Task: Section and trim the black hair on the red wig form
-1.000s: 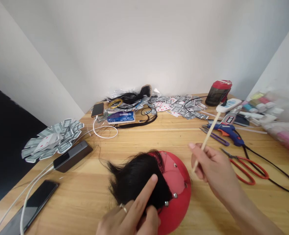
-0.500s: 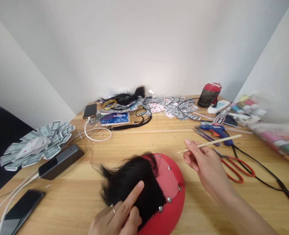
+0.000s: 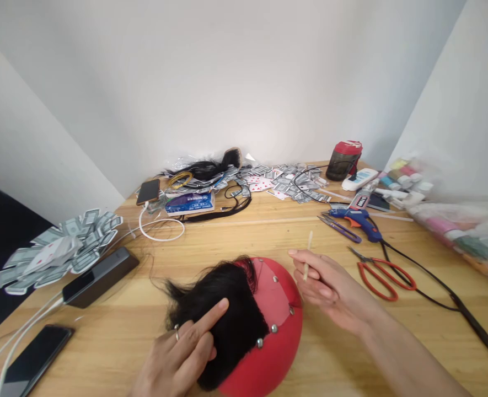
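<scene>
Fingers of the left hand [image 3: 177,353] rest on black hair [image 3: 239,325], index outstretched, others curled; whether they grip strands, I cannot tell. The hair covers the left of a red dome-shaped form [image 3: 268,364], wisps trailing left. Just beside the form's right edge, nearer its pink patch [image 3: 272,298], the right hand [image 3: 330,286] pinches a thin stick [image 3: 310,242], roughly upright in view. Scissors [image 3: 371,259] lie rightward, a blue glue gun [image 3: 363,223] beyond.
</scene>
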